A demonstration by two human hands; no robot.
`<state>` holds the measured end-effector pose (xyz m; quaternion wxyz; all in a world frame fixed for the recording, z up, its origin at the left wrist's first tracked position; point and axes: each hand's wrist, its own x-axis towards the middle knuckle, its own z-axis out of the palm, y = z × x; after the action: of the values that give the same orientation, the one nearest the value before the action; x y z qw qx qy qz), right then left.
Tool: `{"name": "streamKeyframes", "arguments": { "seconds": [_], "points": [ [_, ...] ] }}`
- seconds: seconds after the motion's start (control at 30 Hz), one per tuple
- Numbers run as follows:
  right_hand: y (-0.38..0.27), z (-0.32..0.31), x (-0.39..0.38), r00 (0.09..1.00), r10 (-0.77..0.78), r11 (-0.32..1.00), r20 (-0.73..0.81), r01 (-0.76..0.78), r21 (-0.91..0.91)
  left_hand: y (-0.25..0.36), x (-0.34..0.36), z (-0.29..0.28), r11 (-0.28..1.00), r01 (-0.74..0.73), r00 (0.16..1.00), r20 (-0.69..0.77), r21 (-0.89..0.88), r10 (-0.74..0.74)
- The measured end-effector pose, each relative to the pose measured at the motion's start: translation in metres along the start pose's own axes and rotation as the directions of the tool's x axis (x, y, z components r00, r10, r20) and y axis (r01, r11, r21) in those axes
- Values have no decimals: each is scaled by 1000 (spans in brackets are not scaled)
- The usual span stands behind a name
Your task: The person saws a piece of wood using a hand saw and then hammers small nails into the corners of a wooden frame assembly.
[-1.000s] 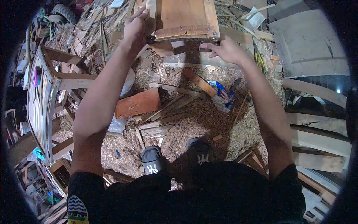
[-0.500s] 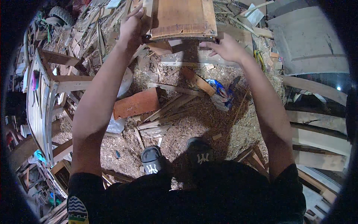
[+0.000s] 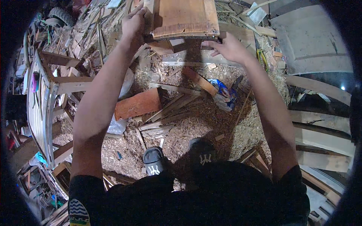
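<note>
Head view: my left hand (image 3: 134, 26) is at the upper edge of the frame, left of centre, with its fingers curled onto the left side of a wooden panel (image 3: 184, 19). The panel fills the upper middle, its top cut off by the frame and its curved lower edge toward me. My right hand (image 3: 230, 49) is by the panel's lower right corner, thumb pointing left just under the edge; the other fingers are partly hidden there, so I cannot tell how firmly they hold it. My bare forearms run up both sides from my black shirt (image 3: 188, 199) at the bottom.

Between them, wood shavings (image 3: 181, 133) cover the floor. A red board (image 3: 137, 104) lies left of centre, near a clear plastic bag (image 3: 117, 126). Thin slats (image 3: 169, 109) lie to its right, and a blue-and-white packet (image 3: 223, 95) touches the end of a short plank (image 3: 200, 80) right of centre. My dark slippers (image 3: 152, 161) show at lower centre.

On the left of the frame stands a wooden frame (image 3: 39, 113), with a tyre (image 3: 60, 16) at upper left. A grey sheet (image 3: 309, 41) leans at upper right, above curved boards (image 3: 320, 120) along the right side.
</note>
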<state>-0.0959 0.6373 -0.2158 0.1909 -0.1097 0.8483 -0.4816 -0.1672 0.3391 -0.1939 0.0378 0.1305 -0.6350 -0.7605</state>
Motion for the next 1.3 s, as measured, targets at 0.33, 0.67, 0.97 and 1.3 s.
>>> {"name": "streamKeyframes", "arguments": {
  "seconds": [0.33, 0.67, 0.97, 1.3],
  "points": [
    [-11, 3, 7, 999, -12, 999, 43, 10, 34, -20, 41, -37, 884, 401, 758, 629, -240, -173],
    [-22, 3, -4, 999, 41, 999, 29, -40, -30, 3, 10, -22, 982, 45, 947, 303, 186, -101],
    [-10, 1, -2, 1000, 11, 999, -16, -11, 39, 16, 6, 2, 888, -18, 978, 193, 460, -80],
    [12, 8, 15, 994, -108, 993, -17, 109, 48, -5, 11, -6, 979, -54, 981, 195, 196, 15]
  ]
}}
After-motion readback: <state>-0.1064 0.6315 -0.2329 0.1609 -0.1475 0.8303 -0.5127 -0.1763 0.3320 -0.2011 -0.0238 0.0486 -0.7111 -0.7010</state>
